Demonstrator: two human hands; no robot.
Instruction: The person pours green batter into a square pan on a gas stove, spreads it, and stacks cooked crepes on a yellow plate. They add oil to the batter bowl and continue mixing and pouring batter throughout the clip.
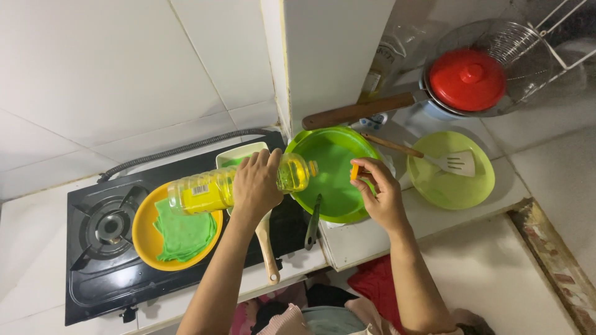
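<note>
My left hand (256, 184) grips a clear plastic bottle of yellow oil (211, 189), held on its side with the open neck (308, 169) pointing right over a large green plate (332, 161). My right hand (380, 192) holds the small orange cap (354, 171) just right of the neck, above the same plate. A dark-handled utensil (312, 222) rests on the plate's near rim.
A black gas stove (102, 248) carries a yellow plate (144, 217) with folded green sheets (184, 234). A wooden-handled tool (267, 248) lies by it. To the right are a light green plate (450, 186) with a white spatula (456, 163) and a red-lidded pan (467, 79).
</note>
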